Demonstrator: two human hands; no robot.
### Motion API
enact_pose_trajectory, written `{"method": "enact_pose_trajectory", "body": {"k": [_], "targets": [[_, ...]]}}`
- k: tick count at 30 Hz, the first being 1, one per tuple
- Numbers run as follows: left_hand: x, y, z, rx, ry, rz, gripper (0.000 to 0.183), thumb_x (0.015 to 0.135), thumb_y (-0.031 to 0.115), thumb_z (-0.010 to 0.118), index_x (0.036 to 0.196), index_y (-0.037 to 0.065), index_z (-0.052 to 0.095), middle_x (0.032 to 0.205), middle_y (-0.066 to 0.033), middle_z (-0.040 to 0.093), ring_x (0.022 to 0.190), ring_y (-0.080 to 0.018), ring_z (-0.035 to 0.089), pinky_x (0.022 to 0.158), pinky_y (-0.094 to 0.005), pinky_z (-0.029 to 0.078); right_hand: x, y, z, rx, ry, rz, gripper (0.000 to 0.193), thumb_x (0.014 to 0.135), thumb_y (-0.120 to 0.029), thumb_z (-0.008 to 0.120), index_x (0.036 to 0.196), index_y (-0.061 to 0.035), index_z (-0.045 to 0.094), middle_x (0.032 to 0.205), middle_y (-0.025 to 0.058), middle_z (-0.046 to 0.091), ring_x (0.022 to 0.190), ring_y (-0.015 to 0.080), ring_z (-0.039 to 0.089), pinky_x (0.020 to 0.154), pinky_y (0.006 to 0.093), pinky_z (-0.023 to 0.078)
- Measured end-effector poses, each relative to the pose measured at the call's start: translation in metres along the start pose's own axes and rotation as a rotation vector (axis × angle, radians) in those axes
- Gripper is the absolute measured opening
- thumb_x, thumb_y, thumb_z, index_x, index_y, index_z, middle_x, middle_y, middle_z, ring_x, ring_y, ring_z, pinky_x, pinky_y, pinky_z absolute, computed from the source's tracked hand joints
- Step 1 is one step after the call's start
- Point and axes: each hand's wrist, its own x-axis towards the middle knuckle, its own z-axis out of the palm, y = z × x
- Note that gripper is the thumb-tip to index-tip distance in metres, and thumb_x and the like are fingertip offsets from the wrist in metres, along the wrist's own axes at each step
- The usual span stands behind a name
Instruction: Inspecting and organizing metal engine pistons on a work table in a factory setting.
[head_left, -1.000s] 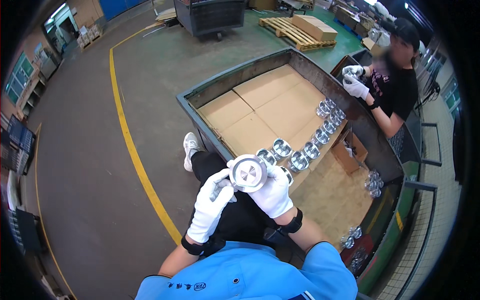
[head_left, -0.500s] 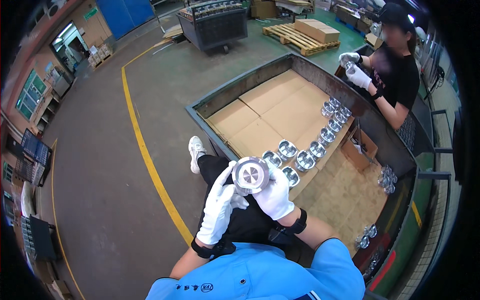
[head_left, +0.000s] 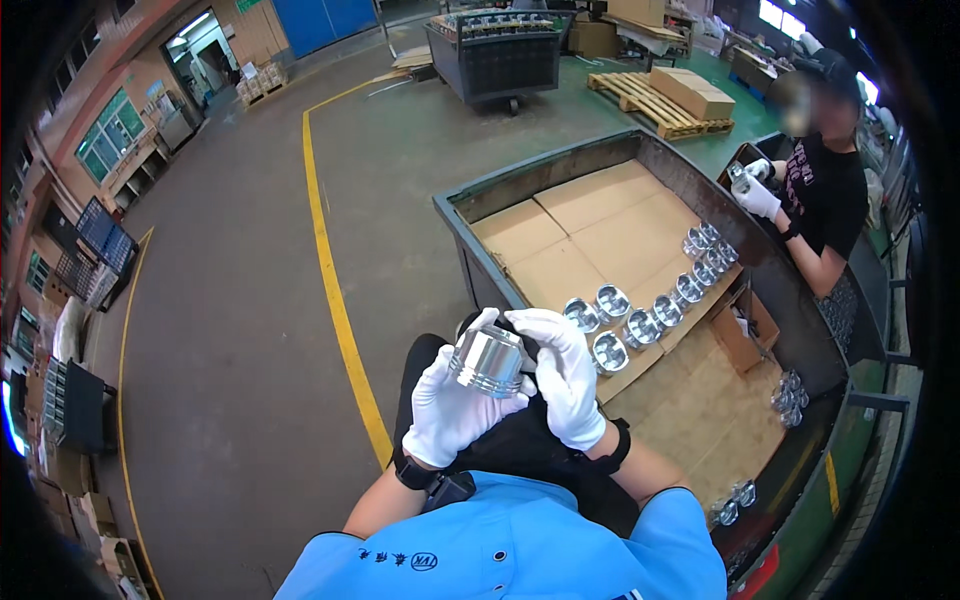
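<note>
A shiny metal piston (head_left: 490,358) is held up in front of my lap, its side showing and its ring grooves at the lower end. White-gloved, my left hand (head_left: 443,405) cups it from the left and below, fingers closed around it. My right hand (head_left: 565,375), gloved too, curves over its upper right side with the fingertips at its top edge. Parts of the right fingers are hidden behind the metal. Several more pistons (head_left: 640,326) stand in rows on the cardboard (head_left: 600,225) in the bin to my right.
The big metal bin (head_left: 465,240) stands close by my right leg. Inside it are a small cardboard box (head_left: 735,345) and more pistons (head_left: 789,398). Across the bin, a co-worker (head_left: 825,190) in white gloves holds a metal part. Beyond are a wooden pallet (head_left: 650,108) and a dark cart (head_left: 495,65).
The piston has turned from showing its round end face to showing its side. My right hand has shifted to its upper right. The whole view has swung left.
</note>
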Motion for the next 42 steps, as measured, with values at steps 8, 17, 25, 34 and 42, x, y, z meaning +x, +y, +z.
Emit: {"method": "enact_pose_trajectory", "body": {"k": [8, 17, 25, 34, 42], "targets": [[0.01, -0.003, -0.014, -0.038, 0.07, 0.111, 0.074, 0.092, 0.044, 0.074, 0.154, 0.024, 0.038, 0.134, -0.0251, 0.057, 0.111, -0.0505, 0.062, 0.09, -0.0556, 0.058, 0.012, 0.002, -0.007, -0.329, -0.102, -0.13, 0.051, 0.087, -0.014, 0.065, 0.134, 0.0028, 0.056, 0.127, 0.0207, 0.063, 0.116, 0.0342, 0.063, 0.102, 0.0412, 0.048], [0.016, -0.002, -0.017, 0.301, 0.241, 0.235, 0.074, 0.095, 0.052, 0.066, 0.156, 0.022, 0.034, 0.146, -0.0188, 0.05, 0.116, -0.0493, 0.06, 0.087, -0.0602, 0.059, 0.019, 0.024, -0.007, -0.376, -0.134, -0.12, 0.073, 0.079, -0.012, 0.081, 0.143, 0.0027, 0.05, 0.126, 0.0222, 0.064, 0.107, 0.0369, 0.068, 0.091, 0.0405, 0.056], [0.019, 0.011, -0.015, 0.418, 0.212, 0.189, 0.091, 0.089, 0.035, 0.073, 0.162, 0.026, 0.019, 0.152, -0.0229, 0.042, 0.128, -0.0502, 0.053, 0.102, -0.0677, 0.049, 0.016, 0.026, -0.013, -0.44, -0.119, -0.119, 0.073, 0.079, -0.002, 0.077, 0.146, 0.0006, 0.048, 0.13, 0.0199, 0.063, 0.109, 0.0292, 0.069, 0.087, 0.0343, 0.058], [0.009, 0.021, -0.025, 0.839, 0.263, 0.286, 0.122, 0.067, 0.007, 0.093, 0.162, 0.016, 0.018, 0.152, -0.0157, 0.04, 0.139, -0.033, 0.046, 0.113, -0.0478, 0.043, 0.017, 0.043, -0.016, -0.562, -0.136, -0.139, 0.072, 0.075, 0.008, 0.073, 0.143, -0.0002, 0.05, 0.133, 0.0215, 0.063, 0.116, 0.0389, 0.065, 0.1, 0.0415, 0.052], [0.012, 0.021, -0.026, 0.933, 0.232, 0.287, 0.116, 0.068, 0.011, 0.093, 0.16, 0.008, 0.022, 0.143, -0.0103, 0.045, 0.133, -0.0237, 0.05, 0.11, -0.0399, 0.044, 0.021, 0.04, -0.012, -0.578, -0.114, -0.119, 0.065, 0.074, -0.001, 0.077, 0.136, 0.0015, 0.056, 0.122, 0.0198, 0.067, 0.103, 0.0347, 0.069, 0.091, 0.0393, 0.055]]}}
